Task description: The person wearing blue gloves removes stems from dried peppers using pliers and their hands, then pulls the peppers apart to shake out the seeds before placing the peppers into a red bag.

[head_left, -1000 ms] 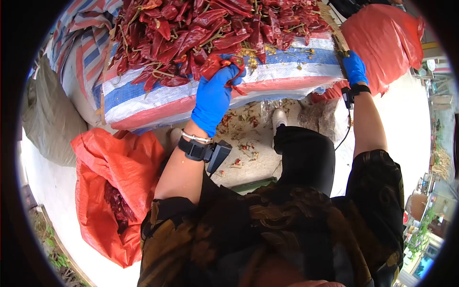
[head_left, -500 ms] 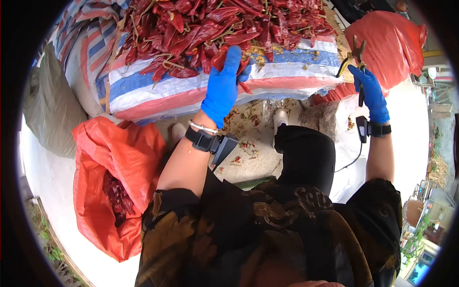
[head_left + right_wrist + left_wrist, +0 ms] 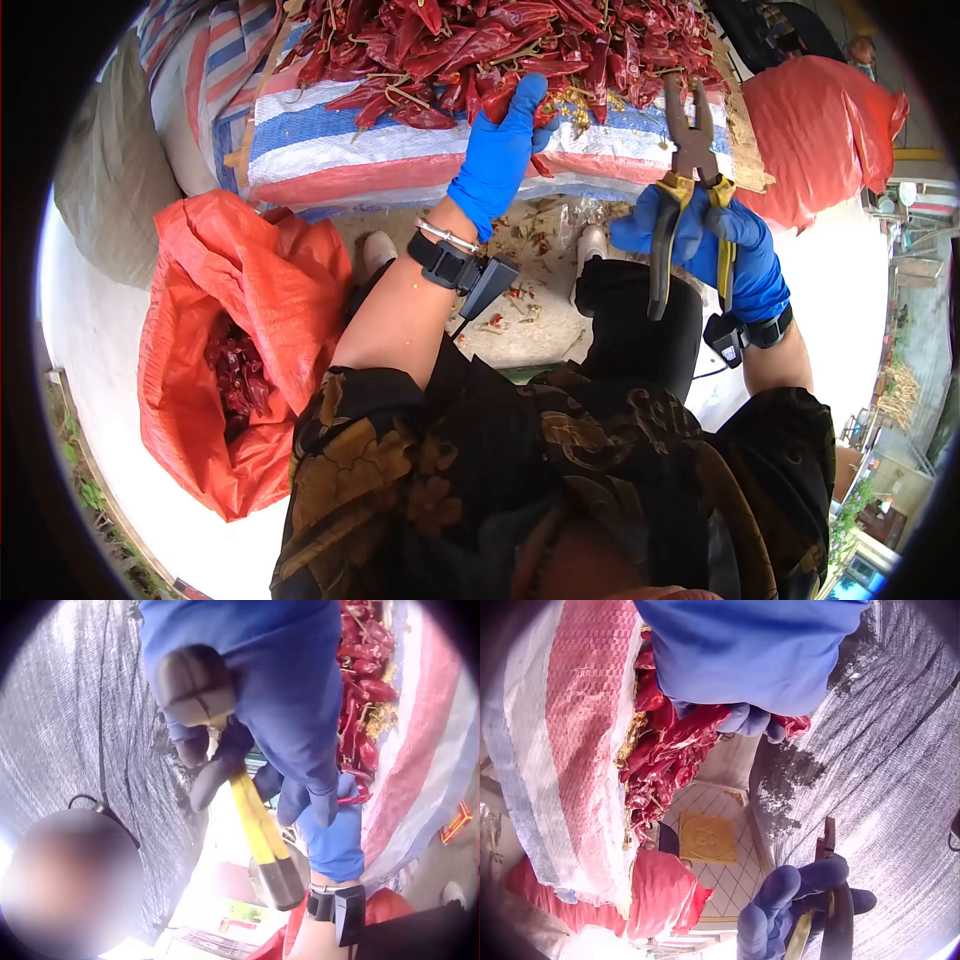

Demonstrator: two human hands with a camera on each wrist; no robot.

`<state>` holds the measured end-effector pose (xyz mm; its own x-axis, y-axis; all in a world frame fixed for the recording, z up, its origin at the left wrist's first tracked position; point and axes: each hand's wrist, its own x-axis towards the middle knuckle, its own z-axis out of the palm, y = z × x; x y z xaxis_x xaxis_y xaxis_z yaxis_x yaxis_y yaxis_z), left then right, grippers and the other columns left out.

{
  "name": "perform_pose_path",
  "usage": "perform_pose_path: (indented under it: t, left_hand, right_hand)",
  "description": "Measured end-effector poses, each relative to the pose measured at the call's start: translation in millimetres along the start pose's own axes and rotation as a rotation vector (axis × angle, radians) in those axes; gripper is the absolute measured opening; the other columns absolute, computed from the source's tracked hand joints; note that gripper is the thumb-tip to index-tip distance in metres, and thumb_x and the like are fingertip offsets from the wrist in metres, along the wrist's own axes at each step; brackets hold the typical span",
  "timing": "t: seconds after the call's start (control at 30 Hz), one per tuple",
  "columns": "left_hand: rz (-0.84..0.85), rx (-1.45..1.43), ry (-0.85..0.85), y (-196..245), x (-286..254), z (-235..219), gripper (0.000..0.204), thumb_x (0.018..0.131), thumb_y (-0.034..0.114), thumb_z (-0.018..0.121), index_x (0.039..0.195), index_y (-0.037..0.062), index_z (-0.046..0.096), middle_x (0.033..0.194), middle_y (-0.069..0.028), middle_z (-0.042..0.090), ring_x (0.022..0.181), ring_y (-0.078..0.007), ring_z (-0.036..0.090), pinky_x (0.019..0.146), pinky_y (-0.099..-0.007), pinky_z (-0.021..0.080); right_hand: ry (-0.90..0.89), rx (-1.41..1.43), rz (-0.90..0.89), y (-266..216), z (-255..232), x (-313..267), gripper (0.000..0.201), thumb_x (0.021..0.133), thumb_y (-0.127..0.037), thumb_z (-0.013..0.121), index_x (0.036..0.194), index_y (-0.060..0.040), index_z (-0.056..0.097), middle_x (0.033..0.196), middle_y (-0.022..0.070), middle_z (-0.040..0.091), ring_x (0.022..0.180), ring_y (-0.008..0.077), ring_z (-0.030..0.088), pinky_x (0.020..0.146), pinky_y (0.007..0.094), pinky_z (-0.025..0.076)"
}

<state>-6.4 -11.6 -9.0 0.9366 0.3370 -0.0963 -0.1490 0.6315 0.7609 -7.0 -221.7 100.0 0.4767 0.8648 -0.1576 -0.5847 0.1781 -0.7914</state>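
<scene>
At the near edge of a heap of dried red chili peppers (image 3: 450,50), my blue-gloved left hand (image 3: 495,165) grips chili peppers (image 3: 500,100), thumb over them. Red ends poke out past its fingers in the left wrist view. My right hand (image 3: 748,250), also gloved, holds a pair of pliers (image 3: 693,155) to the right of it, tips pointing away from me. The yellow-and-black handles stand spread, and the metal jaws are parted with nothing seen between them. A yellow handle (image 3: 259,825) shows between its fingers in the right wrist view.
The heap lies on a striped woven sheet (image 3: 370,175). An open red sack (image 3: 290,290) with chilies inside stands at the left, and a full red sack (image 3: 820,140) at the right. Scraps (image 3: 515,310) litter the floor by the shoes.
My right hand has come from the table's right side to in front of it, bringing the pliers with it; their handles are now spread. The left hand still holds chili peppers at the heap's edge.
</scene>
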Motion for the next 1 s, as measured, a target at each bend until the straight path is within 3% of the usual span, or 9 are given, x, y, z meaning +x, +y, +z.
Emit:
perform_pose_path:
  t: [0.1, 0.17, 0.23, 0.3, 0.37, 0.47, 0.57, 0.67, 1.0]
  left_hand:
    - [0.033, 0.042, -0.032, 4, -4, 0, 0.032, 0.082, 0.033, 0.061, 0.106, 0.0117, 0.057, 0.091, 0.0002, 0.06, 0.072, -0.0105, 0.058, 0.059, -0.0225, 0.05]
    - [0.054, 0.064, -0.073, 6, -4, 0, 0.035, 0.082, 0.034, 0.061, 0.109, 0.0119, 0.056, 0.095, 0.0014, 0.059, 0.077, -0.0104, 0.059, 0.063, -0.0224, 0.051]
    - [0.068, 0.057, -0.074, 8, -6, 1, 0.038, 0.082, 0.035, 0.061, 0.11, 0.0112, 0.055, 0.1, 0.0007, 0.059, 0.08, -0.0102, 0.058, 0.064, -0.0226, 0.052]
    - [0.067, 0.038, -0.059, 13, -8, 4, 0.034, 0.082, 0.033, 0.061, 0.106, 0.0089, 0.057, 0.096, 0.0005, 0.059, 0.081, -0.0093, 0.057, 0.068, -0.0243, 0.052]
    - [0.069, 0.017, -0.045, 12, -8, 3, 0.03, 0.083, 0.03, 0.061, 0.102, 0.0067, 0.059, 0.092, 0.0002, 0.06, 0.082, -0.0084, 0.056, 0.072, -0.0259, 0.052]
    - [0.086, 0.124, -0.119, 7, -3, -5, 0.037, 0.082, 0.035, 0.061, 0.109, 0.0108, 0.056, 0.1, 0.0007, 0.059, 0.083, -0.0105, 0.058, 0.069, -0.0245, 0.052]
    - [0.082, 0.199, -0.125, 5, -4, -6, 0.035, 0.082, 0.034, 0.061, 0.107, 0.0103, 0.057, 0.096, 0.0007, 0.059, 0.083, -0.0103, 0.058, 0.07, -0.0257, 0.052]
    - [0.18, 0.132, -0.146, 2, -3, -3, 0.028, 0.083, 0.03, 0.061, 0.097, 0.0057, 0.062, 0.087, 0.0007, 0.061, 0.075, -0.0059, 0.053, 0.069, -0.023, 0.046]
    - [0.278, 0.362, -0.184, -1, 3, -7, 0.029, 0.084, 0.033, 0.06, 0.092, 0.0054, 0.061, 0.08, 0.002, 0.058, 0.071, -0.0062, 0.051, 0.064, -0.0237, 0.045]
  right_hand:
    - [0.031, -0.436, 0.166, -13, -1, 8, 0.028, 0.08, -0.02, 0.056, 0.095, 0.0032, 0.058, 0.1, 0.0131, 0.056, 0.106, 0.0259, 0.05, 0.097, 0.0394, 0.034]
    - [0.181, -0.548, 0.213, -17, 13, 11, 0.025, 0.081, -0.017, 0.056, 0.095, 0.0041, 0.058, 0.099, 0.0116, 0.057, 0.099, 0.0211, 0.052, 0.092, 0.0317, 0.037]
    - [0.084, -1.104, 0.149, -15, 7, 14, 0.025, 0.084, -0.015, 0.055, 0.099, 0.0043, 0.056, 0.1, 0.0098, 0.057, 0.095, 0.0186, 0.053, 0.087, 0.0307, 0.039]
    - [0.151, -1.179, 0.122, -4, -1, 12, 0.024, 0.085, -0.014, 0.055, 0.102, 0.003, 0.054, 0.098, 0.0086, 0.057, 0.089, 0.0168, 0.053, 0.081, 0.0304, 0.041]
    - [0.235, -1.432, -0.116, 4, -11, 10, 0.026, 0.081, -0.01, 0.059, 0.103, 0.0015, 0.052, 0.097, 0.0111, 0.056, 0.087, 0.022, 0.054, 0.078, 0.0323, 0.043]
    - [0.182, -1.803, -0.268, -4, -3, 15, 0.027, 0.076, -0.007, 0.062, 0.1, 0.0017, 0.053, 0.098, 0.0159, 0.055, 0.087, 0.0307, 0.054, 0.078, 0.035, 0.044]
    - [0.146, -1.984, -0.28, -9, -9, 11, 0.032, 0.078, -0.003, 0.059, 0.107, 0.0024, 0.049, 0.112, 0.0185, 0.049, 0.096, 0.032, 0.051, 0.085, 0.0348, 0.04]
    - [0.173, -2.12, -0.3, -8, -2, 15, 0.03, 0.075, -0.011, 0.062, 0.1, 0.0023, 0.053, 0.106, 0.0204, 0.052, 0.092, 0.0369, 0.052, 0.081, 0.0391, 0.043]
    - [0.152, -2.086, -0.294, -13, -3, 13, 0.031, 0.075, -0.012, 0.062, 0.099, 0.0034, 0.052, 0.107, 0.0216, 0.051, 0.092, 0.0364, 0.053, 0.081, 0.0388, 0.044]
